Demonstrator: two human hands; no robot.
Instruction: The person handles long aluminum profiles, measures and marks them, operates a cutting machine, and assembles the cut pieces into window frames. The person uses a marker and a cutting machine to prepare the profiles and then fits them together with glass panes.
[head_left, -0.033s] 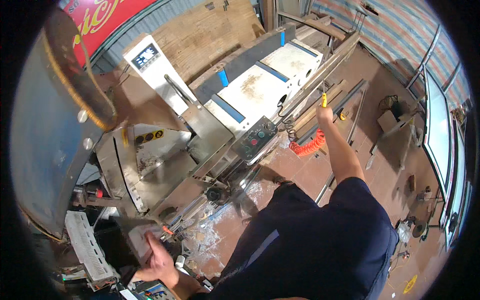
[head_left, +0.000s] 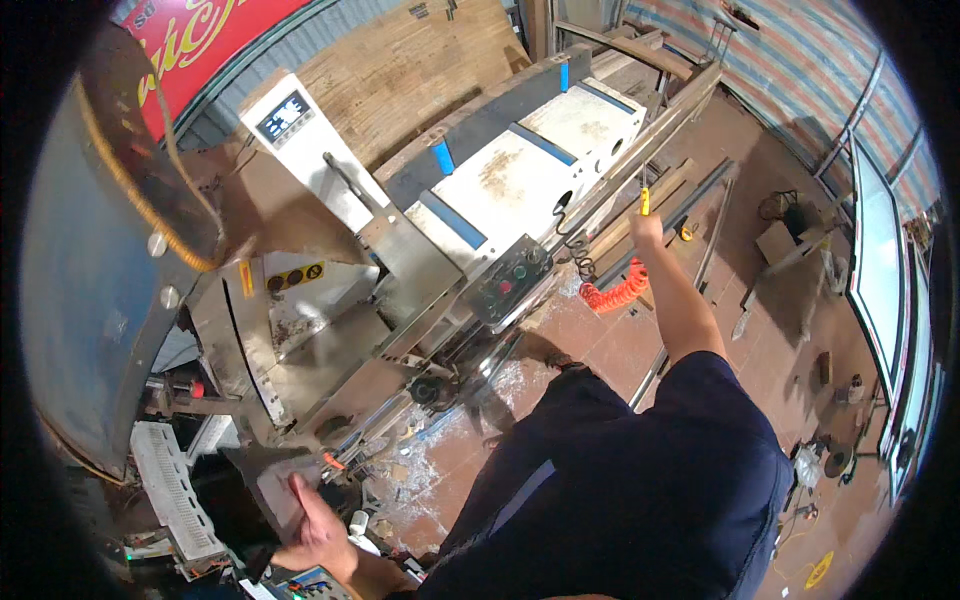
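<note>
My right hand (head_left: 648,232) is stretched forward, past the white machine bed, and closed around a yellow-handled tool (head_left: 645,200). A thin shaft seems to stick up from its handle, but its exact kind is too small to tell. An orange coiled hose (head_left: 618,289) hangs just left of my right wrist; whether it joins the tool is hidden. Low on the left, my left hand (head_left: 322,535) has its thumb and fingers spread. It lies beside a greyish flat panel (head_left: 276,494), and whether it touches the panel cannot be made out.
A long machine with a white bed (head_left: 500,170), a button box (head_left: 508,284) and a display post (head_left: 305,135) runs diagonally ahead. A large blue-grey housing (head_left: 90,270) bulges at left. Wooden boards and metal lengths lie on the tiled floor; framed glass panels (head_left: 880,250) lean at right.
The view has shifted slightly, so the display post sits a little further left. My left hand appears slightly lower. My right hand keeps its hold on the yellow-handled tool.
</note>
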